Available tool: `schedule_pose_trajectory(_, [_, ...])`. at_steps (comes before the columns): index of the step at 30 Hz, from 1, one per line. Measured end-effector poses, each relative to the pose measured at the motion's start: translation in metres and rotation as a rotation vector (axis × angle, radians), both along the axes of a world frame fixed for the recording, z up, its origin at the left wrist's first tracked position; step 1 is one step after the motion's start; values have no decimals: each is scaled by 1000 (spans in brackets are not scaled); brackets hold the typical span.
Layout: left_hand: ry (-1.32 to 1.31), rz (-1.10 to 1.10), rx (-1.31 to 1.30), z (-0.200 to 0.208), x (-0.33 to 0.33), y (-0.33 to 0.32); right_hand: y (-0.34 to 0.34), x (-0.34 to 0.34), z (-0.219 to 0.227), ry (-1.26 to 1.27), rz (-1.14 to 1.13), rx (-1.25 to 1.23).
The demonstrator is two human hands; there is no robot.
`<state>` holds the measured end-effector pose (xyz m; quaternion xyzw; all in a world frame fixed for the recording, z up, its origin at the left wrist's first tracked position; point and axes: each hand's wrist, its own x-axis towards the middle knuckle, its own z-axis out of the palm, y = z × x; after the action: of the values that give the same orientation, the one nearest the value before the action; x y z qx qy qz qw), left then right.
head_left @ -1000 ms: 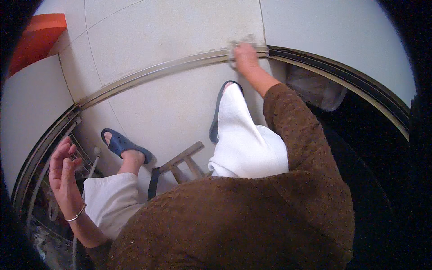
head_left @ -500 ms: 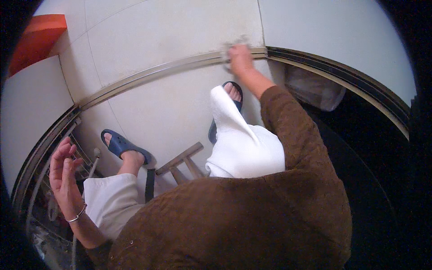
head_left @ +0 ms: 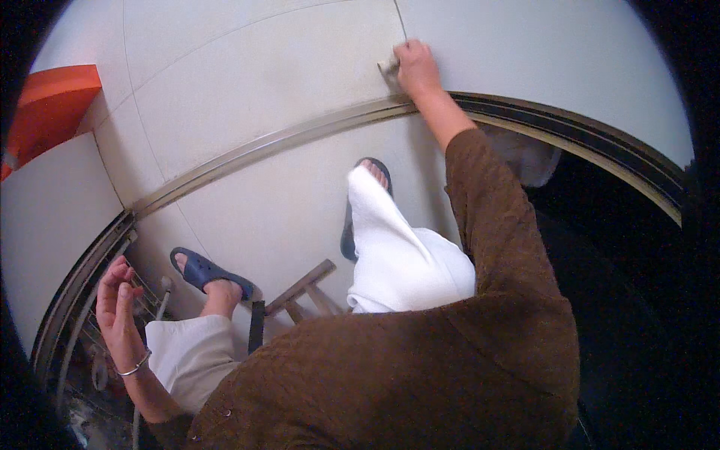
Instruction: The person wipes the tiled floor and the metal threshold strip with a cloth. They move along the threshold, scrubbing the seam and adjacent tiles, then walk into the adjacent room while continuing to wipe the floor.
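Note:
My right hand (head_left: 417, 69) reaches far forward and presses a small pale cloth (head_left: 388, 67) against the light floor tiles (head_left: 255, 97), just beyond a curved metal floor track (head_left: 285, 142). Most of the cloth is hidden under my fingers. My left hand (head_left: 116, 311) hangs at the lower left with its fingers loosely apart, holding nothing, a thin bracelet on the wrist. It is close to a wire rack (head_left: 90, 352). My brown sleeve and white trouser legs fill the lower middle.
I wear blue sandals: one (head_left: 206, 271) at the left, the other (head_left: 349, 232) near the middle. A small wooden stool (head_left: 304, 292) sits beneath me. An orange object (head_left: 46, 112) lies at the upper left. Dark space opens to the right past the track.
My right hand has slid the cloth forward, from on the metal track to the tiles beyond it. My right leg shifted forward. The left hand barely moved.

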<state>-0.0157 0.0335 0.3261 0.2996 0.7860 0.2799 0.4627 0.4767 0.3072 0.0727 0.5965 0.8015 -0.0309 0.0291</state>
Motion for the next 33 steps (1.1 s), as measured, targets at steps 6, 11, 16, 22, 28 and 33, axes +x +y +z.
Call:
schedule_pose_trajectory(6, [-46, 25, -35, -19, -5, 15, 73, -2, -33, -69, 63, 132])
schedule_pose_trajectory(11, [-44, 87, -64, -14, -10, 22, 2, 19, -33, -297, 58, -300])
schedule_pose_trajectory(16, [-28, 27, -49, -8, -11, 27, -10, 17, -21, -95, -173, -355])
schedule_pose_trajectory(22, [-40, 62, -94, -12, -12, 34, 17, 5, -36, -34, -385, -174])
schedule_pose_trajectory(28, [-50, 86, -123, -13, -12, 46, 75, -24, -23, -8, -396, -137])
schedule_pose_trajectory(33, [-43, 102, -132, -15, -7, 52, 146, -45, -42, 39, -355, 61])
